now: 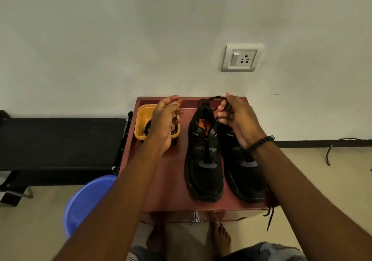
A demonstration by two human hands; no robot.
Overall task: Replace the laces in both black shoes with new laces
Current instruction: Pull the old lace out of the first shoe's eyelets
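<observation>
A small reddish desk (171, 180) stands against the wall, with bare top showing at its left and near parts. To its left a black cot (60, 142) and a blue tub (86, 198) crowd the floor; on the right the floor lies open.

Two black shoes sit side by side on the right half, long axes running near to far, toes toward the near edge. The left shoe (204, 172) shows its orange lining; the right shoe (243, 176) lies close to the desk's right edge, a dark lace (269, 216) trailing off the near right corner.

A yellow tray (142, 119) holding dark laces sits at the far left corner.

Both arms reach forward. The left hand (165, 123) hovers over the tray, fingers loosely curled; whether they hold anything cannot be told. The right hand (237, 117), raised over the shoes' heels, pinches a black lace (213, 99) in its curled fingers.
</observation>
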